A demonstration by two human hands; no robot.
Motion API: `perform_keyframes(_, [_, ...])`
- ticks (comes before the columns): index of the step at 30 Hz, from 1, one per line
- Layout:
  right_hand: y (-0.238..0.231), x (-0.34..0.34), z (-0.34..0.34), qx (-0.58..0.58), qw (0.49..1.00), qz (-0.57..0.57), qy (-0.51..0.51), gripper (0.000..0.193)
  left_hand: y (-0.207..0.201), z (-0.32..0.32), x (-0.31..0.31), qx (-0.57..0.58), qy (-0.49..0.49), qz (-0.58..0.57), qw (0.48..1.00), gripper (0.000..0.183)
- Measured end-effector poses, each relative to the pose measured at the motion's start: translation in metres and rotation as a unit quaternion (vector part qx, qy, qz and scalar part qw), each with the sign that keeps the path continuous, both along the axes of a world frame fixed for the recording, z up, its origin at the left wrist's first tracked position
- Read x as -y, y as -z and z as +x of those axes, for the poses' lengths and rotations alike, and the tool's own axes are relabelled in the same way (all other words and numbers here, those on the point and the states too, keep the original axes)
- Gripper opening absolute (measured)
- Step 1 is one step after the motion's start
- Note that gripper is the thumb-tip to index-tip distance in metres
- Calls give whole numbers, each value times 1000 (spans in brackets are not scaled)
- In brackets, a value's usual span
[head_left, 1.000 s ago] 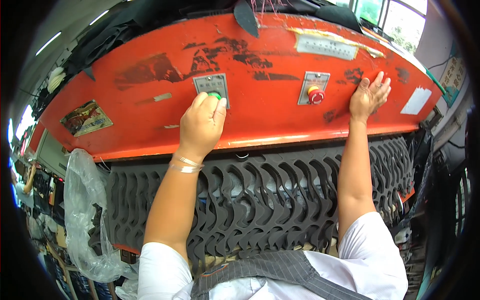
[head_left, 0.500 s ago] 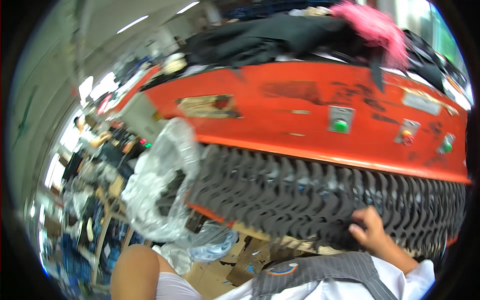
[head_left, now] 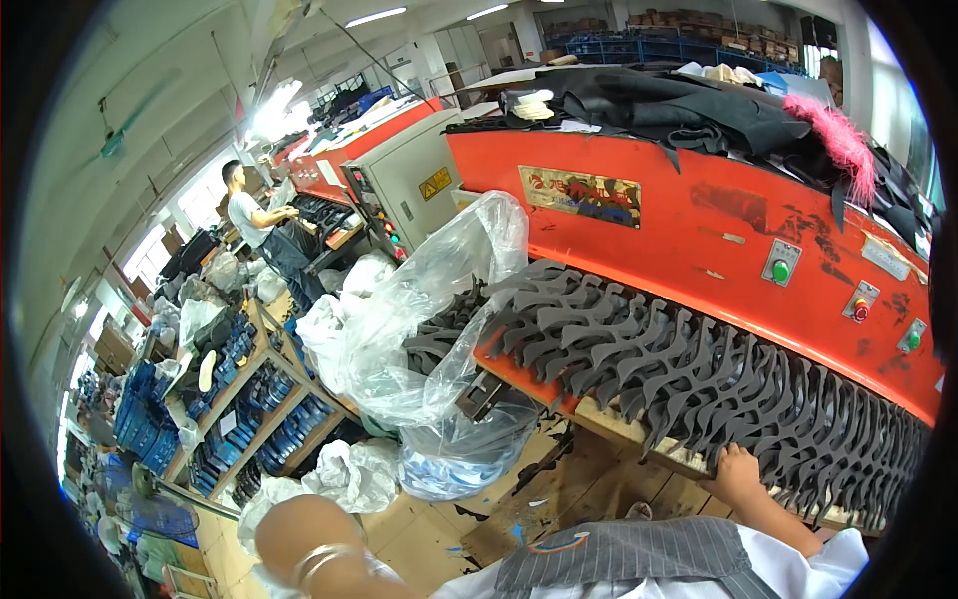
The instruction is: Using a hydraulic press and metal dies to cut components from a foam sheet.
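Long rows of dark grey, curved cut pieces (head_left: 649, 369) lie overlapping in front of a red machine (head_left: 689, 215). At the near edge of these rows is my right hand (head_left: 736, 475), its fingers curled in against the lowest pieces. What lies between its fingers, if anything, is hidden. My bent left arm (head_left: 302, 534) shows at the lower left with a bracelet (head_left: 324, 561) across it. The fingers of my left hand cannot be seen.
A clear plastic bag (head_left: 399, 329) with more dark pieces stands left of the rows. Black sheets (head_left: 639, 100) and pink fluff (head_left: 836, 140) lie on the machine. Wooden shelves (head_left: 254, 429) hold blue items. Another person (head_left: 254, 220) works farther back. Scraps litter the floor (head_left: 439, 534).
The view has swung left, so the machine and rows sit farther right. My right hand has moved to the near edge of the pieces, its fingers more curled. A bracelet now shows at my left arm.
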State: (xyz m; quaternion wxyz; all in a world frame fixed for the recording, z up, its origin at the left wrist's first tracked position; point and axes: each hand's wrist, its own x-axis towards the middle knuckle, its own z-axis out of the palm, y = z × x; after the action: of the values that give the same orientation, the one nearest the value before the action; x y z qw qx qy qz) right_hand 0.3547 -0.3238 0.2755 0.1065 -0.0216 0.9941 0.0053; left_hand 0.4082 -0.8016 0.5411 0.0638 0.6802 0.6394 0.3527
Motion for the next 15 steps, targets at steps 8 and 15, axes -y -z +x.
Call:
perform_keyframes(8, [43,21,41,-195,965,-76,158,79,51,-10,-59,191,253,130,940,22])
perform_keyframes(15, [23,44,48,-234,944,-138,189,76,60,38,-49,389,345,134,844,21])
